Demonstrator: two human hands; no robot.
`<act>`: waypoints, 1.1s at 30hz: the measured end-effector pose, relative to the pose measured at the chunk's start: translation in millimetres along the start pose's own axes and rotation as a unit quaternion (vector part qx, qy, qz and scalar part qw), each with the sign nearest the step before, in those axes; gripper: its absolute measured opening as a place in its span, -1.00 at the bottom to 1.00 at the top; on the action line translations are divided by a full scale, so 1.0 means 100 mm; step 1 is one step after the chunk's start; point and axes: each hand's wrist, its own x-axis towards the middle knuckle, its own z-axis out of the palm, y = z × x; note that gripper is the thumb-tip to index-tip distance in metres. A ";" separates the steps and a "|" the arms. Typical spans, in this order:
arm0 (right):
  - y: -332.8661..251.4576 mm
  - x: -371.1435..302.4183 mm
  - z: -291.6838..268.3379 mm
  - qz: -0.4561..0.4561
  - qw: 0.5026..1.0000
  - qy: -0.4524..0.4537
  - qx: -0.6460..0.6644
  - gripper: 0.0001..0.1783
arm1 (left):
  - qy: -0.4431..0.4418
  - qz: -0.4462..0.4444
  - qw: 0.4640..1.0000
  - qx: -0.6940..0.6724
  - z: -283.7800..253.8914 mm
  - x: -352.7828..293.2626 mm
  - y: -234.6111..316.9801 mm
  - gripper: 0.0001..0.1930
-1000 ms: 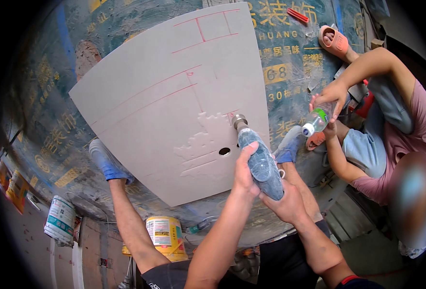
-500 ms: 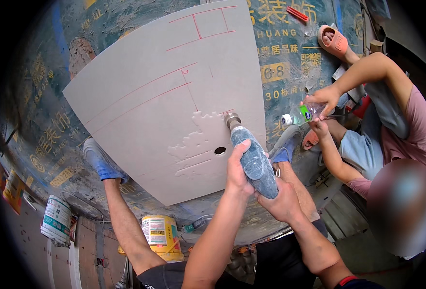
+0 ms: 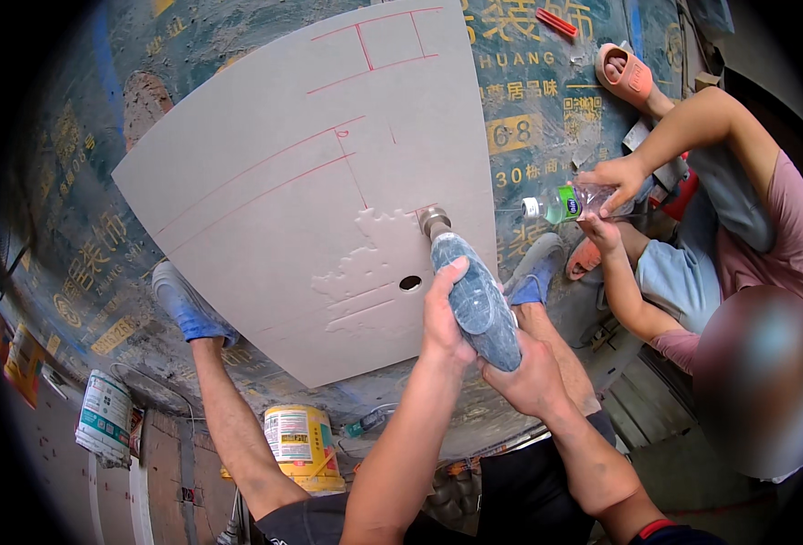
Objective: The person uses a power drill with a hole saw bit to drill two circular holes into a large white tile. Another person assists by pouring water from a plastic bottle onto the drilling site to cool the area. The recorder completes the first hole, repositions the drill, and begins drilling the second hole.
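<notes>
A large light-grey tile (image 3: 247,227) with red marking lines lies on the covered floor, between my feet. My left hand (image 3: 445,313) wraps round the body of a dusty blue-grey angle grinder (image 3: 479,295), its thumb on top. Behind it my right hand (image 3: 530,374) grips the rear end. The metal core bit (image 3: 433,221) at the tool's front meets the tile at a red mark near the right edge; its cutting rim is hidden. Wet whitish slurry (image 3: 360,263) spreads left of the bit. Below the bit is a round cut hole (image 3: 410,283).
At the right a crouching person (image 3: 773,227) holds a water bottle (image 3: 560,205) with both hands, its white cap toward the tile. A yellow bucket (image 3: 303,445) and a white bucket (image 3: 105,413) stand at the lower left. A red tool (image 3: 557,23) lies at the top right.
The view has shifted slightly. The person's bottle has moved a little left, toward the tile. My hands keep their grip and the core bit stays at the same mark.
</notes>
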 end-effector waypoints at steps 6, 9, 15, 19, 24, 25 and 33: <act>-0.02 0.01 -0.01 -0.007 1.000 0.002 0.007 -0.56 | 0.001 0.000 1.000 0.003 0.02 -0.01 0.02 -0.52; -0.04 0.02 -0.01 -0.008 1.000 0.004 0.014 -0.58 | 0.013 0.007 1.000 0.001 0.03 -0.01 0.02 -0.52; -0.10 0.02 -0.02 -0.010 0.999 0.011 0.032 -0.62 | 0.006 -0.002 1.000 -0.002 0.02 -0.01 0.03 -0.52; -0.09 0.03 -0.02 -0.011 0.999 0.010 0.028 -0.62 | 0.007 0.011 1.000 -0.003 0.02 0.00 0.02 -0.52; -0.06 0.03 -0.01 -0.011 1.000 0.009 0.023 -0.62 | 0.001 0.011 1.000 -0.005 0.01 0.02 0.02 -0.53; -0.06 0.03 -0.01 -0.006 1.000 0.006 0.018 -0.61 | -0.002 0.009 1.000 -0.006 0.01 0.02 0.02 -0.53; -0.05 0.04 0.00 -0.006 1.000 0.005 0.014 -0.61 | 0.002 0.005 1.000 -0.008 0.00 0.03 0.03 -0.54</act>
